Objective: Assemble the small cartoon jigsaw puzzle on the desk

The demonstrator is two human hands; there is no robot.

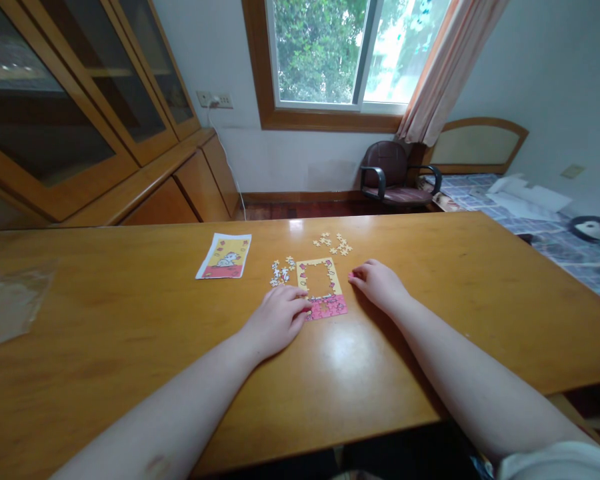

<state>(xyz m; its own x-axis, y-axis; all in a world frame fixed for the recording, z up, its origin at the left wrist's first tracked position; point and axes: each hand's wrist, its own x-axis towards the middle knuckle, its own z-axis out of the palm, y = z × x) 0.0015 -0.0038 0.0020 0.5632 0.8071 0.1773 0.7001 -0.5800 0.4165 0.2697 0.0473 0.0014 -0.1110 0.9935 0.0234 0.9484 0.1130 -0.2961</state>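
A small jigsaw puzzle (321, 288) lies on the wooden table (130, 320), its yellow border and pink bottom band joined and its middle bare. My left hand (276, 319) rests palm down at its lower left corner, fingertips pressed together on the pink edge. My right hand (377, 281) lies just right of the puzzle, fingers curled, tips near its right border; I cannot make out anything in it. Loose pieces (281, 272) sit left of the puzzle and more loose pieces (334, 243) behind it. A reference picture card (225, 256) lies further left.
A clear plastic bag (10, 300) lies at the table's left end. Beyond the table stand a dark office chair (393, 175), a bed (540, 220) with papers on the right, wooden cabinets (95, 113) on the left and a window (350, 53).
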